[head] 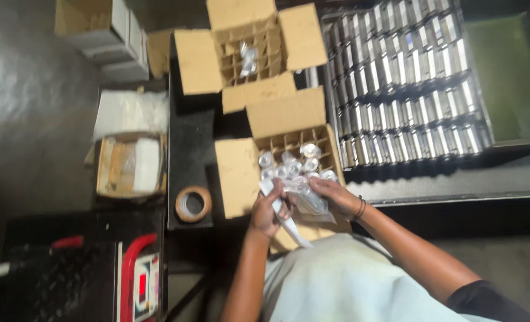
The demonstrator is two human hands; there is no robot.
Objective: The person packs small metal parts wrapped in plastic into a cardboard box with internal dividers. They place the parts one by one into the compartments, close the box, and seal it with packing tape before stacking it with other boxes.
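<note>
Both hands are closed on things over the near cardboard box point(241, 173): the left hand point(269, 211) grips a white paper strip point(289, 223), the right hand point(336, 197) pinches a clear plastic bag point(308, 200). A tape roll point(193, 204) lies on the dark bench point(184, 149).

A packing workshop: divider cartons point(295, 149), a tray of metal parts point(405, 83), a tape roll point(193, 204).

We hold both forearms forward, our left hand point(269, 211) curled closed and our right hand point(335, 195) gripping, fingers bent.
</note>
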